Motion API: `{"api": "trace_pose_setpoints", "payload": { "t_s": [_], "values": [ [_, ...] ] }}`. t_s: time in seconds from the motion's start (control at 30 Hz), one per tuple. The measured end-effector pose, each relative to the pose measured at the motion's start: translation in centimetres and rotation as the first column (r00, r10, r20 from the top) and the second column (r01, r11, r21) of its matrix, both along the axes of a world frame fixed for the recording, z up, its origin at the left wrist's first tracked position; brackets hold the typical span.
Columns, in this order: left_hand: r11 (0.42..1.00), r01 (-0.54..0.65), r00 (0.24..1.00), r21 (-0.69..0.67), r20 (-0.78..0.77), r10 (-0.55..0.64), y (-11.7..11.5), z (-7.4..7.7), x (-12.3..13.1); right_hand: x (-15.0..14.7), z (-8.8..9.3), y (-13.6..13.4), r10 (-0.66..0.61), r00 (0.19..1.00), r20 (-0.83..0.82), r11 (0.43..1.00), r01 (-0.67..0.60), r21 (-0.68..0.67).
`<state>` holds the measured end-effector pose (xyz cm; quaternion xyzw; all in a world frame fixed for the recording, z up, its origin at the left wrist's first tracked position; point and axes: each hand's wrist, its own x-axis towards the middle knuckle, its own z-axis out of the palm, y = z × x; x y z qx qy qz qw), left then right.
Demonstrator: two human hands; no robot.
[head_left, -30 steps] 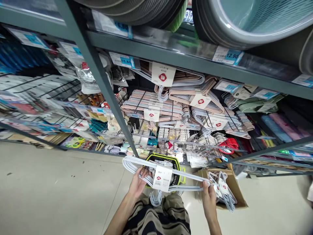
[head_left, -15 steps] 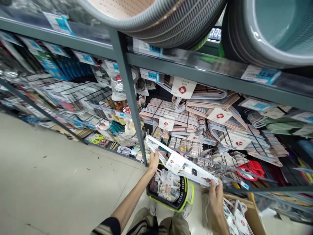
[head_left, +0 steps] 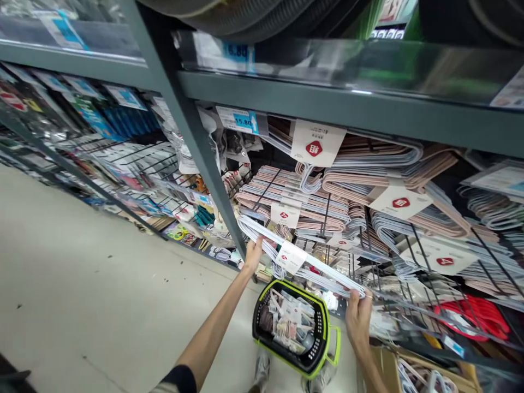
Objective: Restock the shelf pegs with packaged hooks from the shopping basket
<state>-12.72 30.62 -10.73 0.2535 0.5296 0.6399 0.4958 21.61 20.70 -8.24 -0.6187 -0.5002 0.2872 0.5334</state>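
A bundle of white clothes hangers (head_left: 323, 268), wrapped in a paper label with a red mark, is stretched between my two hands. My left hand (head_left: 254, 255) grips its left end, near the shelf post. At the other end, my right hand (head_left: 359, 312) has its fingers closed on the bundle's tip. Just behind the bundle, packs of pink and grey hangers (head_left: 295, 191) hang on the rack's hooks. Below my hands, a black shopping basket with a lime-green rim (head_left: 327, 319) stands on the floor, holding several packaged goods.
A dark grey shelf post (head_left: 192, 131) and a crossbeam (head_left: 327, 98) frame the rack. A cardboard box (head_left: 388, 367) with more hangers sits at the lower right. Red hangers (head_left: 477, 319) hang at the right. Pale floor (head_left: 123, 305) stretches to the left.
The view has moved closer to the rack, and the large tubs above have mostly left the frame. Both hands still hold the hanger bundle, and more of the basket shows below it.
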Motion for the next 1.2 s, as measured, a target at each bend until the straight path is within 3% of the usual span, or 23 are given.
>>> {"api": "trace_pose_setpoints", "payload": {
  "t_s": [0.2,0.47,0.7,1.0,1.2],
  "values": [
    [0.999,-0.040,0.999,0.029,0.027,0.039,2.0,0.4,-0.7,-0.6,0.8,2.3,0.007,0.998,0.055,1.000,-0.008,0.026],
    [0.989,-0.135,0.988,0.054,0.079,0.130,4.3,0.7,-1.1,-1.1,0.1,4.3,0.038,0.998,0.054,0.999,-0.039,0.023],
    [0.961,-0.260,0.946,0.096,0.225,0.233,4.1,1.2,-0.9,-1.3,0.5,5.5,-0.007,0.998,0.067,0.994,-0.001,0.105],
    [0.964,-0.260,0.945,0.059,0.221,0.241,5.2,1.6,-0.3,-1.4,1.2,6.9,-0.037,0.999,0.030,0.982,0.031,0.186],
    [0.981,-0.132,0.981,0.144,0.160,0.109,6.5,1.8,0.3,-1.7,1.7,7.5,0.006,1.000,0.009,0.960,-0.008,0.280]
  ]
}}
